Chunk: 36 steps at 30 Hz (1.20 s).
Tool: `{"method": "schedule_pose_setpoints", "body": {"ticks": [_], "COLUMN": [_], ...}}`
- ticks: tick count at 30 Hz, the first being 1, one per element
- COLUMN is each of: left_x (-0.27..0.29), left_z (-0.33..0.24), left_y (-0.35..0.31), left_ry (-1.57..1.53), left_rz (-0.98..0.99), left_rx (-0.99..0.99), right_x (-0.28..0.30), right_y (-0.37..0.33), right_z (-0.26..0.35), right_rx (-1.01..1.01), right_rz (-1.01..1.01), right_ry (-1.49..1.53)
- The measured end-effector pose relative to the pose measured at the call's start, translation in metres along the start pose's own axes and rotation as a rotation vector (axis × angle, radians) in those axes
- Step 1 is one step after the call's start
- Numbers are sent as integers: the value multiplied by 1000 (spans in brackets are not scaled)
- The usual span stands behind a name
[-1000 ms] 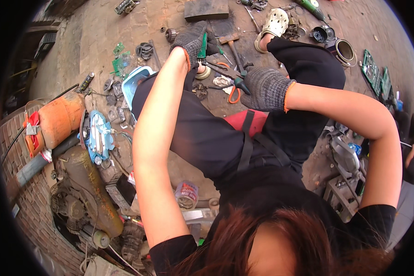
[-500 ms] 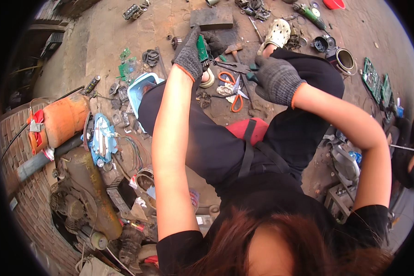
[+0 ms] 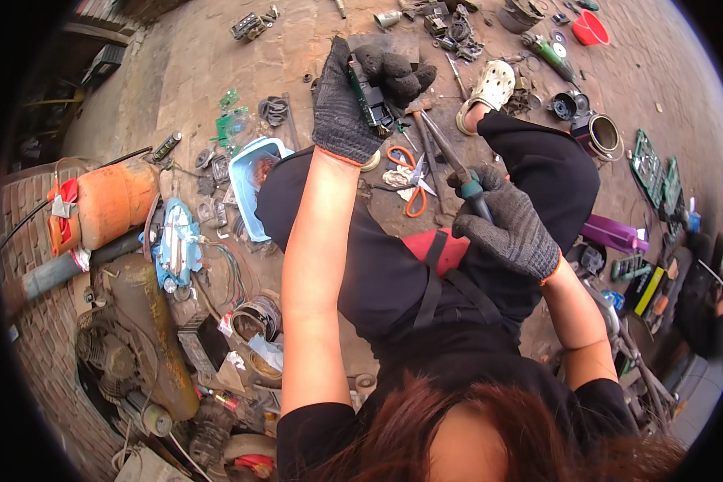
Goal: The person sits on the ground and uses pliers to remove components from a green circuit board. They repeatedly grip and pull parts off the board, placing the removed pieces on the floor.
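a person seated low over a littered floor point(image 3: 185, 88) holds a small green-edged circuit board point(image 3: 369, 98) in the gloved left hand point(image 3: 339, 112), fingers closed around it, above the floor beyond the left knee. the gloved right hand point(image 3: 506, 217) wraps the green handles of a pair of pliers point(image 3: 448, 149); their tips point toward the board but stand apart from it, and whether they are fully together cannot be told.

dark parts sit on the board, so work on this piece appears unfinished; how much is left is unclear. green scraps point(image 3: 231, 124) lie loose on the floor past a blue basin point(image 3: 243, 193), which holds small brownish bits; their source cannot be told.

the knees bound the working room on both sides, with a hammer point(image 3: 427, 145) and orange-handled scissors point(image 3: 418, 182) on the floor between them. both hands are raised over these tools, leaving open air between pliers and board. the floor spreads widest toward its far left corner; its right edge is crowded with green panels point(image 3: 649, 165).
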<state>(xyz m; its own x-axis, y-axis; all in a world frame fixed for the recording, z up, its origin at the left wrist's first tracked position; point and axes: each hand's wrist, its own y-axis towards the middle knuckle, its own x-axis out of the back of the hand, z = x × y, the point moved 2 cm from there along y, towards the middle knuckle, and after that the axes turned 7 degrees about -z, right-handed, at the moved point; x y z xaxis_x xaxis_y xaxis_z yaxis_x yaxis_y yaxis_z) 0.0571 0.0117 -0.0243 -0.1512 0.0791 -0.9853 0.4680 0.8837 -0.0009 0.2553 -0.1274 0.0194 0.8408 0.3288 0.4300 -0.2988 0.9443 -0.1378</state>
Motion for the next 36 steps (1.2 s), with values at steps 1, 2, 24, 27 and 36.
{"method": "schedule_pose_setpoints", "body": {"ticks": [1,2,24,27,36], "left_x": [-1,-2,9,-2,-5], "left_z": [1,1,4,1,1], "left_y": [0,-1,-8,-11,-11], "left_ry": [-9,-17,292,308,378], "left_rz": [-3,-10,-296,-271,-260], "left_rx": [-7,-17,85,192,211], "right_x": [0,-1,22,18,28], "right_y": [0,1,16,23,20], "right_z": [3,8,28,11,24], "right_rx": [14,49,-431,-146,-379], "right_rz": [-3,-14,620,657,601], "right_ry": [-4,-29,431,482,520]}}
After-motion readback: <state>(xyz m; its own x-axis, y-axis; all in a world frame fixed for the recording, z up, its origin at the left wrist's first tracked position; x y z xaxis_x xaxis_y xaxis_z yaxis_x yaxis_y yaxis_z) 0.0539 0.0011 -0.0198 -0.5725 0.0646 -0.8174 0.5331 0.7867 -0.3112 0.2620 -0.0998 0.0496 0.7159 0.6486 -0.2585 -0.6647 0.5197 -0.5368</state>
